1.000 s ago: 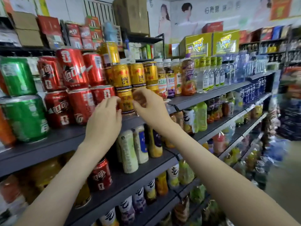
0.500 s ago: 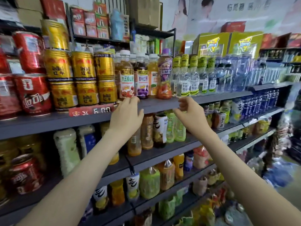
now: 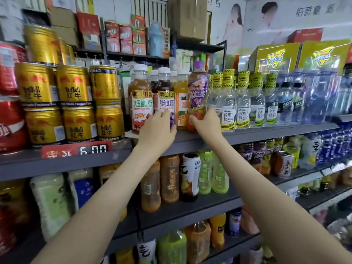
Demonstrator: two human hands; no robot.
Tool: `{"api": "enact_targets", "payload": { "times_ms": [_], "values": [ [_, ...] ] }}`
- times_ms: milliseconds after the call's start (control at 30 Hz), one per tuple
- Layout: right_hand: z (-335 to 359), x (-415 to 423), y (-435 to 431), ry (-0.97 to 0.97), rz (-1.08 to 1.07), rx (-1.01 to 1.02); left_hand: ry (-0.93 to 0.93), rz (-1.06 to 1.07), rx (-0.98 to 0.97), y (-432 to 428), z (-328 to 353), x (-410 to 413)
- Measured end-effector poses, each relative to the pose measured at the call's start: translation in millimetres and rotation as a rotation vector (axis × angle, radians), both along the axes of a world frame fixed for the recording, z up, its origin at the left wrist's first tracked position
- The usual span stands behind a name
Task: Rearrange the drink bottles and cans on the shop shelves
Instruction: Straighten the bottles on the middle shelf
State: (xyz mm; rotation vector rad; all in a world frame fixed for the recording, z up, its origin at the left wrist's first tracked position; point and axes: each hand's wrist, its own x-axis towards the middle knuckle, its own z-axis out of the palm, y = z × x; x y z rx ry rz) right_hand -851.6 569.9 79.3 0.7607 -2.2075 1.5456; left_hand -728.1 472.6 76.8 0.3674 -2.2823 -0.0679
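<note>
Looks like the facing-up step on the top shelf (image 3: 266,133). Both hands are up at its front edge, about the middle of the run. The right hand (image 3: 206,125) is wrapped round the base of the purple-capped iced tea bottle (image 3: 198,88), thumb on one side and fingers on the other. The bottle stands upright on the shelf, not lifted as far as I can see. The left hand (image 3: 158,130) lies on the lower front of the dark grape juice bottle (image 3: 164,86); I can't tell if it's really gripping or just steadying. The hands are near each other but not touching, with an orange juice bottle (image 3: 181,96) between their 2 bottles.

My guess for next: the tea bottle is the odd one out, squeezed between the juices and the clear bottles with yellow-and-black caps (image 3: 242,103). So it gets either slid into line or pulled out. That wants a straight pull, because the neighbours stand tight against it and would probably tip easily.

What's where: gold cans (image 3: 74,86) are stacked toward the left end, red cans (image 3: 9,119) are at the far left, and soda bottles (image 3: 285,103) are toward the right end. The lower shelf (image 3: 190,209) holds a mixed row of tea and juice bottles. The 2 yellow cartons (image 3: 274,58) above the right end are shut, so no idea what's inside.
</note>
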Motion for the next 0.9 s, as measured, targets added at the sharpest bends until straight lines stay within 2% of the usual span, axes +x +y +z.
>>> {"api": "enact_targets", "payload": {
  "times_ms": [133,333,500,633,733,833,900],
  "values": [
    [7.8,-22.8,-20.7,-0.068,-0.059,-0.045,0.113,0.024,0.112,-2.2,-3.3,-15.3],
    [8.1,-29.3,-12.5,0.043,-0.057,-0.036,0.17,0.047,0.136,20.9,-11.6,-35.8],
    [-8.4,-16.4,44.3,0.251,0.159,-0.19,0.456,-0.239,0.324,78.1,-27.9,-50.2],
    [-32.4,-14.4,120.8,0.346,0.365,-0.22,0.615,-0.267,0.367,143.4,-52.2,-69.8],
    [-58.0,-39.2,172.5,0.32,0.472,-0.12,0.605,-0.266,0.344,186.4,-74.8,-86.1],
    [-97.8,-76.9,207.5,0.232,0.512,-0.065,0.491,-0.287,0.403,219.2,-108.8,-109.7],
    [-127.4,-100.5,221.9,0.239,0.472,-0.041,0.403,-0.239,0.439,234.4,-135.4,-126.3]
  ]
}}
